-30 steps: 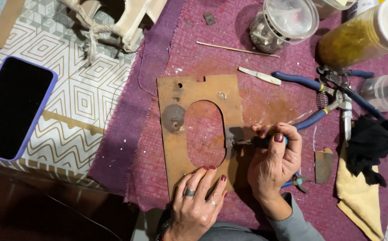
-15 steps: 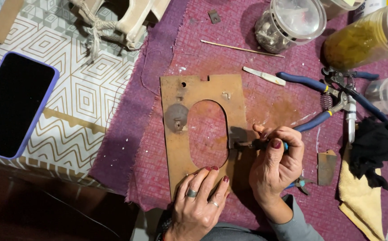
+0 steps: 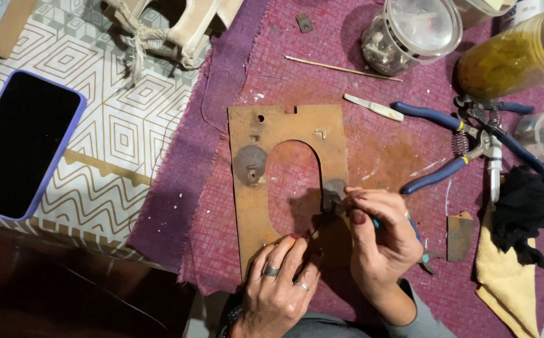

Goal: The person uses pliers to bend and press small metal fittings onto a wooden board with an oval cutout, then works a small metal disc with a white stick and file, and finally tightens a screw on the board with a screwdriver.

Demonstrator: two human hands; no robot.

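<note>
Left hand point(image 3: 278, 285) flat on brown plate point(image 3: 284, 163), right hand point(image 3: 378, 235) pinching blue-handled tool point(image 3: 417, 241), yellow-filled jar point(image 3: 516, 53) top right.

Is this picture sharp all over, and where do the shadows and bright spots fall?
Head view: mostly sharp; light from above throws the right hand shadow leftward onto the brown board; mild glare on the clear jar lid; the lower left corner is dark; edges bend slightly, as with a wide lens.
</note>
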